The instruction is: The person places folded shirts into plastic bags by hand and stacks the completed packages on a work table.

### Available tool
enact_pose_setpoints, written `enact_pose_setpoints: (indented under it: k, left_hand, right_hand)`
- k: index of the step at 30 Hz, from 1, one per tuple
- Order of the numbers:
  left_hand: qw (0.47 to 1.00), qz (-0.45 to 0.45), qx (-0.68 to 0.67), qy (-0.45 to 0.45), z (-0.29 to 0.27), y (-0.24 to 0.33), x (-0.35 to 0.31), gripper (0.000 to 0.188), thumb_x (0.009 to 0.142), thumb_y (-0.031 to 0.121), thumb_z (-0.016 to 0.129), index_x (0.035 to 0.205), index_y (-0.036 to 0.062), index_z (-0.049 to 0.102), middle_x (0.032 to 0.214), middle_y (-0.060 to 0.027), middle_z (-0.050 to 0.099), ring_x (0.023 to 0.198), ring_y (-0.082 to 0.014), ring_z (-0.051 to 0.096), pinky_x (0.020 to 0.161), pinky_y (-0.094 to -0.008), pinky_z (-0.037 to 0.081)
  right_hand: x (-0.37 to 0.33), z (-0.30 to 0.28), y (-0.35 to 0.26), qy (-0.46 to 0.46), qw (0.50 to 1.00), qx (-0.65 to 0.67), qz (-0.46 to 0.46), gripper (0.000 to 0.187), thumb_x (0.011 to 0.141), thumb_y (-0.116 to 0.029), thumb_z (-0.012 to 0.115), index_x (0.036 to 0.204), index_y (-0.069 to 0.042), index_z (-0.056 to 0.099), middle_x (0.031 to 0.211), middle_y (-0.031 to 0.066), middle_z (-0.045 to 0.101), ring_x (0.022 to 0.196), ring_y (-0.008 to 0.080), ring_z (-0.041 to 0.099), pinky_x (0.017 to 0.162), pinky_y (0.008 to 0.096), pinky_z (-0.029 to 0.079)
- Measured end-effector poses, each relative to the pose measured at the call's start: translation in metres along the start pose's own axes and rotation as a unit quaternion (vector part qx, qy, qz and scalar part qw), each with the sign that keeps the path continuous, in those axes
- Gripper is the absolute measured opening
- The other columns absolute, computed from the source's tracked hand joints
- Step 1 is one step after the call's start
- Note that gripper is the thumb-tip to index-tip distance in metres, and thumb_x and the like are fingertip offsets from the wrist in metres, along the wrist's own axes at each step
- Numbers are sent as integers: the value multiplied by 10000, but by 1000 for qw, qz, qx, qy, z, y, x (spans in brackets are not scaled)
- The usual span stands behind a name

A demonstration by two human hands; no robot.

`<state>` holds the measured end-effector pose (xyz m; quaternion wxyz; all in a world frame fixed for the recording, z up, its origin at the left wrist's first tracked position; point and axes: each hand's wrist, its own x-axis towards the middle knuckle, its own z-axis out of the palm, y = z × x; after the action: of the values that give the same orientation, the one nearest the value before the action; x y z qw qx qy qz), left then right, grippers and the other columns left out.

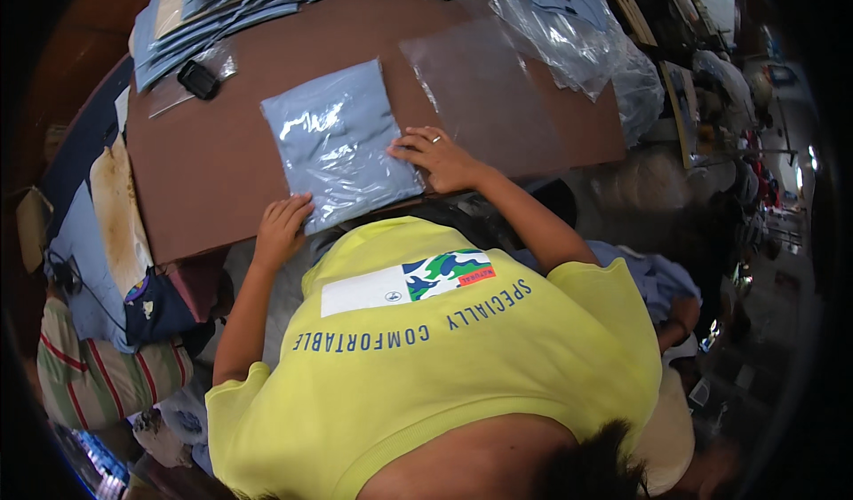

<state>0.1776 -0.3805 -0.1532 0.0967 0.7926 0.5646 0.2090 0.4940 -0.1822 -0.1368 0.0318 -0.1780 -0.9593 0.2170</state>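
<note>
A folded light-blue garment in a clear plastic bag (342, 136) lies flat and slightly turned on the brown table in front of me. My left hand (283, 226) rests by its lower left corner at the table's front edge, with the fingertips touching the bag. At the bag's right side, my right hand (439, 157) lies with its fingers stretched out over the plastic edge; a ring shows on one finger. Neither hand appears to grip anything. Right of the bag, a flat clear plastic sheet or bag (484, 83) lies on the table.
A stack of bagged light-blue garments (209, 11) stands at the far left of the table (200, 180), with a small black object (197, 80) near it. Crumpled clear plastic (577, 51) lies at the far right. People sit close by: a striped garment (115, 376) shows at left.
</note>
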Motion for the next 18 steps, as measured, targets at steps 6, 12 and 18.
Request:
enact_pose_setpoints:
  k: [6,12,18]
  left_hand:
    - [994,-2,0,108,-19,1,19,352,620,48,593,972,75,591,1158,-83,574,1120,-271,498,955,-453,349]
    - [946,-34,-26,320,-51,-19,94,136,839,147,523,914,49,578,916,-109,623,846,-292,589,858,-434,399]
    - [880,-255,12,401,-101,2,171,344,929,370,457,975,50,575,760,-163,617,734,-361,596,622,-408,462]
  right_hand:
    - [-7,6,1,-5,1000,25,-16,782,625,-127,663,1351,-211,387,1369,76,356,1323,314,237,1086,480,152]
    - [27,5,12,262,963,62,-15,484,655,-60,691,1118,-167,599,1352,25,416,1300,331,285,1050,444,265]
    - [70,-78,-7,385,856,317,135,180,876,-168,598,906,10,588,820,47,591,724,52,512,620,196,407]
